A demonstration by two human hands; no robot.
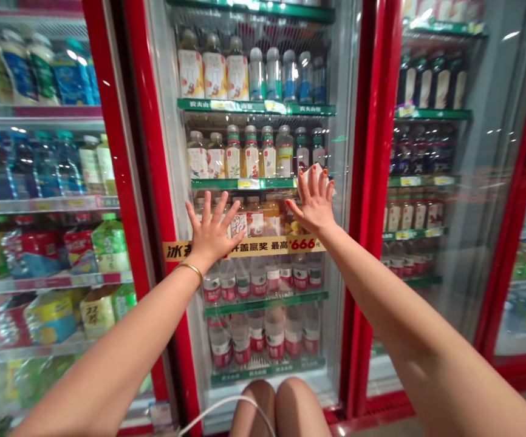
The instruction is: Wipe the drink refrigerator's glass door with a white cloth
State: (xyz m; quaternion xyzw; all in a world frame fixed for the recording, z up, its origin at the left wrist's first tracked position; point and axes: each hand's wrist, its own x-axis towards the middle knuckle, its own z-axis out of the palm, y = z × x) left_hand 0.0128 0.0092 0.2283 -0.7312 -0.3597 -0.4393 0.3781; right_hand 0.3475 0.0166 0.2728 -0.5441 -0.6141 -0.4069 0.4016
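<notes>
Wiping, it seems, a glass drinks-cooler door [263, 285], the right hand [314, 209], spread wide, is flattening a white cloth [308, 176] against it; the left hand [212, 235], spread and holding nothing, is overlapping the yellow banner [267, 246]. Any next stroke would be calling for even pressure.

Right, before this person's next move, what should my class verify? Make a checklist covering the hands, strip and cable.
1. Left hand holds nothing: ok; fingers spread toward the glass door.
2. Right hand holds nothing: cannot tell; something white shows behind its fingers.
3. Palms pressing the glass: cannot tell from this view.
4. Printed strip fully visible: not ok; the left hand covers part.
5. White cable away from both hands: ok; it loops by the knees.
</notes>
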